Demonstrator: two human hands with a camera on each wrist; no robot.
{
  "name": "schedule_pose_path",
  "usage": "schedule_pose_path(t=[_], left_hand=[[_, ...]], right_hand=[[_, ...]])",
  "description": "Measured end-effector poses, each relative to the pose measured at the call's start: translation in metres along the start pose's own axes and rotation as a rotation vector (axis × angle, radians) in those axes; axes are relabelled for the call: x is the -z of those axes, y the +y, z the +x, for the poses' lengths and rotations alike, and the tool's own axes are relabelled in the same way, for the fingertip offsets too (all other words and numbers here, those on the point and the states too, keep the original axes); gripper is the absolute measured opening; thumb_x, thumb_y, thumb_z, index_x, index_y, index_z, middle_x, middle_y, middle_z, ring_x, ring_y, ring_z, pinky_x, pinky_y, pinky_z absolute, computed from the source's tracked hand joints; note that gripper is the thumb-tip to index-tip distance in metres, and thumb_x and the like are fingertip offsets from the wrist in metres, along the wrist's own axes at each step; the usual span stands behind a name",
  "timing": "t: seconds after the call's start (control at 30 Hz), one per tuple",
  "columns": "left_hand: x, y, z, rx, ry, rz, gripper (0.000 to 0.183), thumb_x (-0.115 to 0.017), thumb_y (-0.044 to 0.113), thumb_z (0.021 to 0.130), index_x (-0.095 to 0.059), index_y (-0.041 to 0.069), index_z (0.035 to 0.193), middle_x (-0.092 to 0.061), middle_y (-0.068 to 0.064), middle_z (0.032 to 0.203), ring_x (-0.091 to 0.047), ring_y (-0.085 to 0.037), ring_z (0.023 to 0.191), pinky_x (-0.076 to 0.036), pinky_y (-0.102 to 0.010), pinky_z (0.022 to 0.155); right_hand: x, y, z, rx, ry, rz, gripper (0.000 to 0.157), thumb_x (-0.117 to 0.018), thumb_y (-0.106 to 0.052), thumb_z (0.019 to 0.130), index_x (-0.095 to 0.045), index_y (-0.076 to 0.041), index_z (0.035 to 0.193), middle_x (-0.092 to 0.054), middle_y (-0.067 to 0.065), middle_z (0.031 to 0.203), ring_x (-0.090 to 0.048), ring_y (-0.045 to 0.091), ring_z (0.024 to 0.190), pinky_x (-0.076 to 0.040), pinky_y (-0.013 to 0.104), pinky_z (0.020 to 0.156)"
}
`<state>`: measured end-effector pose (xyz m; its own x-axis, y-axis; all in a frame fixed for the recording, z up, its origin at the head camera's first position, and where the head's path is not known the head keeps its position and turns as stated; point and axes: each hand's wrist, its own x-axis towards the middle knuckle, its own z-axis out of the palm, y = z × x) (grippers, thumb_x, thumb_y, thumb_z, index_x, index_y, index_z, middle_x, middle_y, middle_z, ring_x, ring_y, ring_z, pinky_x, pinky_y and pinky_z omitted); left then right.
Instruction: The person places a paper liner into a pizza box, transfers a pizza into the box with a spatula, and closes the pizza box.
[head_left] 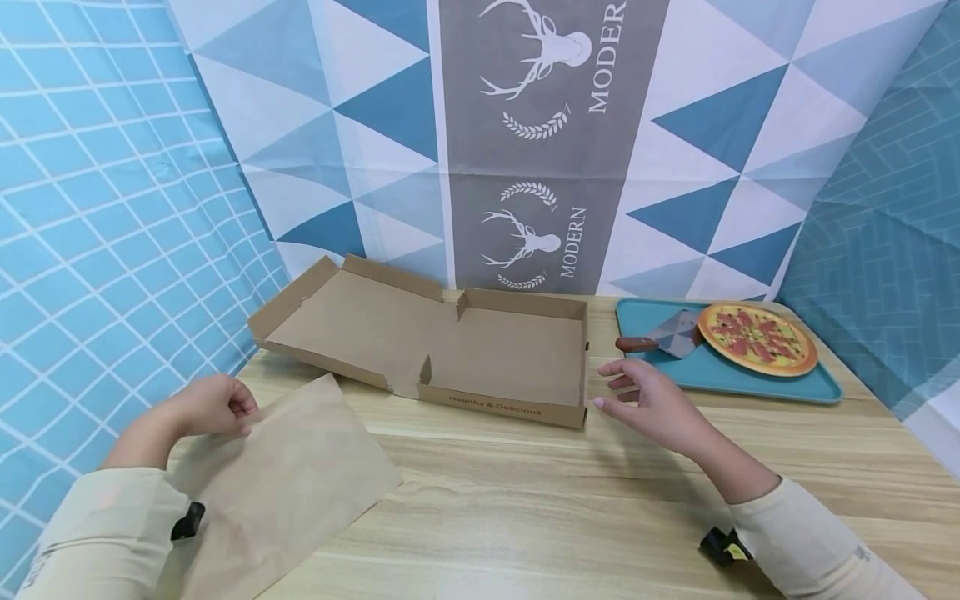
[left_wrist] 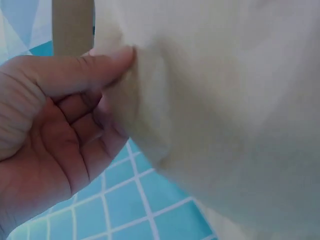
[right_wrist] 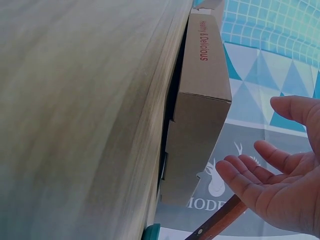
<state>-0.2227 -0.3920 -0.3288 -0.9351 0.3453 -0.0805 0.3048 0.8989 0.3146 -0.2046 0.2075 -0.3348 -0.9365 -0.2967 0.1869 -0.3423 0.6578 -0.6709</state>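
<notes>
At the left of the table my left hand (head_left: 212,407) pinches the edge of a sheet of brown paper (head_left: 292,479). In the left wrist view the thumb lies over the paper (left_wrist: 220,100) and the other fingers curl behind its edge. An open cardboard pizza box (head_left: 502,354) lies flat across the back, its lid (head_left: 360,321) folded out to the left. Just off the box's right wall, my right hand (head_left: 651,404) hovers with fingers spread and nothing held. The right wrist view shows that hand (right_wrist: 280,175) apart from the box's side (right_wrist: 195,140).
A blue tray (head_left: 720,377) stands at the back right. On it lie a pizza (head_left: 759,337) and a pizza server (head_left: 675,335), whose wooden handle overhangs the tray's left edge. Patterned cloth walls (head_left: 525,167) rise behind the table and at both sides.
</notes>
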Motion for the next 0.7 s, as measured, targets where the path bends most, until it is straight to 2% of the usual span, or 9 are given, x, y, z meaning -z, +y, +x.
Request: schedule_pose_path(t=[0.17,0.4,0.53,0.7], left_hand=[[0.005,0.011,0.005,-0.036,-0.006,-0.061,0.007,-0.076,0.005,0.078,-0.07,0.009,0.079,-0.063,0.007,0.073,-0.052,-0.005,0.065,-0.047,-0.025,0.059],[0.011,0.034,0.013,-0.112,0.091,-0.077,0.007,-0.076,0.005,0.08,-0.072,0.01,0.081,-0.066,0.008,0.075,-0.055,-0.001,0.065,-0.049,-0.024,0.058],[0.015,0.05,0.016,-0.111,0.129,-0.086,0.008,-0.075,0.004,0.082,-0.073,0.012,0.083,-0.066,0.009,0.075,-0.053,-0.003,0.063,-0.047,-0.025,0.056],[0.018,0.068,0.019,-0.114,0.141,-0.115,0.004,-0.073,0.006,0.085,-0.074,0.009,0.087,-0.067,0.008,0.077,-0.052,-0.006,0.064,-0.046,-0.026,0.057]], right_hand=[[0.0,0.001,0.0,-0.001,0.001,0.0,0.044,-0.07,-0.024,0.092,-0.056,-0.001,0.126,-0.055,0.02,0.127,-0.058,0.034,0.112,-0.05,0.051,0.092],[0.001,0.002,0.0,0.01,0.003,0.004,0.043,-0.07,-0.022,0.092,-0.056,-0.001,0.126,-0.056,0.02,0.126,-0.058,0.035,0.112,-0.05,0.051,0.092],[0.001,0.002,0.0,0.014,0.001,0.01,0.043,-0.071,-0.022,0.091,-0.057,0.0,0.125,-0.057,0.021,0.126,-0.058,0.035,0.112,-0.05,0.051,0.092],[0.002,0.002,-0.001,0.007,0.0,0.006,0.044,-0.07,-0.024,0.092,-0.057,-0.001,0.126,-0.057,0.021,0.126,-0.058,0.035,0.112,-0.05,0.051,0.092]])
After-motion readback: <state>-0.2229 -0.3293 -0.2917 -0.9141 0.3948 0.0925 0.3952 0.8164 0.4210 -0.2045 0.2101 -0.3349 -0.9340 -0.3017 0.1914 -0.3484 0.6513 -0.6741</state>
